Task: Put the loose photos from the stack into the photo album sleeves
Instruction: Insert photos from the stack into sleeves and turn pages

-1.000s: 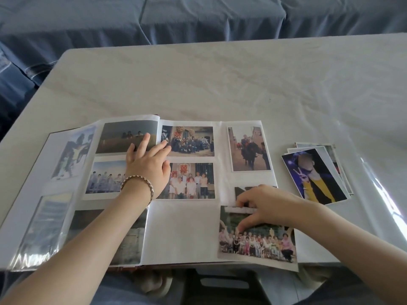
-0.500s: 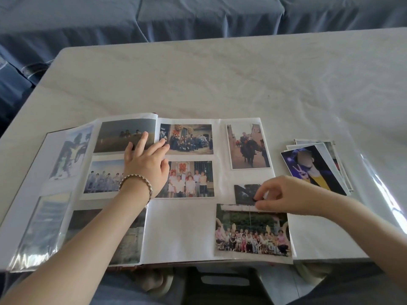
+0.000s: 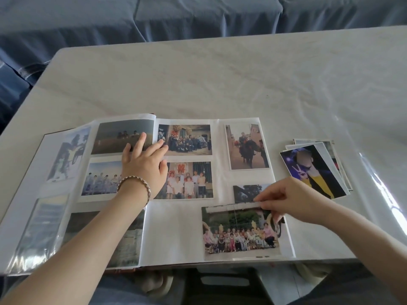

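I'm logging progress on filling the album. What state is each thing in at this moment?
photo album: open, lying flat on the table.
left hand: fingers straight, pressing the pages near the spine.
right hand: pinching the group photo's top edge.
group photo: at the lower right sleeve, slightly tilted; cannot tell if it is fully in.
stack of loose photos: fanned out, on the table right of the album.

Two bare forearms (image 3: 88, 238), a thin silver-and-dark beaded bracelet (image 3: 134, 184) round the left wrist.

Open album (image 3: 176, 234), left hand (image 3: 143, 167) flat on it, right hand (image 3: 288, 201) pinching group photo (image 3: 240, 234), stack (image 3: 317, 170) beside
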`<action>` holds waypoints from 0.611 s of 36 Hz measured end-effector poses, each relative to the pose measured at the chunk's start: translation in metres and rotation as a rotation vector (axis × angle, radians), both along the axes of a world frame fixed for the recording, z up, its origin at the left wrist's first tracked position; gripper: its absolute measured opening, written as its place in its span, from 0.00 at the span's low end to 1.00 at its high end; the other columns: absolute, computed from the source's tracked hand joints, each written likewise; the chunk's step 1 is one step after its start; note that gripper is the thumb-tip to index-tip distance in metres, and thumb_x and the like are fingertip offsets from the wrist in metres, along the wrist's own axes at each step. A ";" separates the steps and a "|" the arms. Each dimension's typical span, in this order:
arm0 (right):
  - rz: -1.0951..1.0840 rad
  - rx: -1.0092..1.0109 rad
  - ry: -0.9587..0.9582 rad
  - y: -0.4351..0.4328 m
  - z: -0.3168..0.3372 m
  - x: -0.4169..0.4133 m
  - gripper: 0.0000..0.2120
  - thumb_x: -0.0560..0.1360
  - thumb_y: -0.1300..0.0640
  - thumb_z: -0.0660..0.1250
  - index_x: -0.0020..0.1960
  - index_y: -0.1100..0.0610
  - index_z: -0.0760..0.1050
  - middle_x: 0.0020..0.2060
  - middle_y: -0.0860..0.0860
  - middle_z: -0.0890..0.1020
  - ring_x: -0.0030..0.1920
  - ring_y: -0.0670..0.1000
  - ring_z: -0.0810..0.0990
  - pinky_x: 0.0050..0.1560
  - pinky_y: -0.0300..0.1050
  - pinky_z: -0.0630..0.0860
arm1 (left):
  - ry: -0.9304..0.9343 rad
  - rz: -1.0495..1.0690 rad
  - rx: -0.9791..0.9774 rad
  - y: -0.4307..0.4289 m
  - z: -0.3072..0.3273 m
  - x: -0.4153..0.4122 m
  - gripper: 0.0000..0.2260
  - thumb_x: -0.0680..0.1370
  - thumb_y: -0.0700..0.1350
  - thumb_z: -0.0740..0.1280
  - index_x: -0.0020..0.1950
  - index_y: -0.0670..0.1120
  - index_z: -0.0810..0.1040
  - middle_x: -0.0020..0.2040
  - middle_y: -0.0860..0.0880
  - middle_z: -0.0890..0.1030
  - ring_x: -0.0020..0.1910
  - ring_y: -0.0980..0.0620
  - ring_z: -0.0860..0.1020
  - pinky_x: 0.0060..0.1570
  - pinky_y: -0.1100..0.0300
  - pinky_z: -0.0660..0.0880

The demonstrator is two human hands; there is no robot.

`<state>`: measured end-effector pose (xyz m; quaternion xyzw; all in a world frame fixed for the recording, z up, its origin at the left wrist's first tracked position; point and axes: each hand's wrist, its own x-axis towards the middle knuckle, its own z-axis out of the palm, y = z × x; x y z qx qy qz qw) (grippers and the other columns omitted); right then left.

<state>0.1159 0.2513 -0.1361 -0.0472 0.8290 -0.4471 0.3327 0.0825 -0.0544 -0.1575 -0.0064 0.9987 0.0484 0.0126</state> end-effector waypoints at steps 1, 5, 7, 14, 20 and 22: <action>-0.006 -0.019 -0.018 -0.005 0.000 0.001 0.08 0.72 0.61 0.70 0.42 0.48 0.80 0.33 0.42 0.84 0.36 0.47 0.84 0.33 0.34 0.77 | -0.007 -0.001 -0.007 0.000 0.000 0.000 0.19 0.81 0.47 0.55 0.72 0.54 0.66 0.74 0.58 0.61 0.76 0.50 0.45 0.72 0.46 0.41; -0.050 -0.089 -0.051 -0.030 -0.004 0.008 0.05 0.72 0.61 0.70 0.44 0.52 0.81 0.33 0.44 0.84 0.36 0.47 0.84 0.34 0.33 0.77 | -0.006 -0.007 -0.003 0.001 0.001 -0.001 0.19 0.81 0.47 0.54 0.72 0.54 0.66 0.74 0.58 0.61 0.76 0.50 0.45 0.72 0.46 0.41; -0.112 -0.109 -0.028 -0.043 -0.008 0.013 0.06 0.72 0.62 0.70 0.43 0.51 0.80 0.33 0.46 0.84 0.35 0.49 0.84 0.34 0.35 0.79 | -0.001 -0.010 -0.006 0.000 0.001 0.000 0.19 0.81 0.47 0.55 0.72 0.54 0.66 0.74 0.58 0.61 0.76 0.50 0.45 0.72 0.46 0.41; -0.307 -0.145 -0.062 -0.057 -0.011 0.020 0.05 0.71 0.62 0.71 0.41 0.54 0.78 0.31 0.50 0.84 0.31 0.50 0.83 0.31 0.38 0.79 | -0.006 -0.013 -0.004 -0.001 0.000 0.000 0.18 0.81 0.47 0.54 0.72 0.54 0.66 0.74 0.58 0.61 0.76 0.50 0.45 0.72 0.46 0.40; -0.375 -0.154 -0.153 -0.047 -0.005 0.029 0.04 0.72 0.65 0.69 0.40 0.58 0.79 0.30 0.52 0.84 0.31 0.49 0.84 0.29 0.36 0.78 | 0.004 -0.016 0.001 -0.001 0.000 0.000 0.18 0.81 0.46 0.55 0.71 0.54 0.67 0.74 0.58 0.61 0.76 0.50 0.45 0.71 0.46 0.41; -0.356 -0.155 -0.175 -0.048 -0.003 0.031 0.04 0.72 0.66 0.69 0.41 0.59 0.80 0.31 0.53 0.84 0.32 0.50 0.84 0.30 0.36 0.78 | 0.003 -0.018 -0.003 -0.001 0.000 0.000 0.18 0.81 0.46 0.55 0.72 0.54 0.67 0.74 0.58 0.61 0.76 0.50 0.45 0.71 0.46 0.41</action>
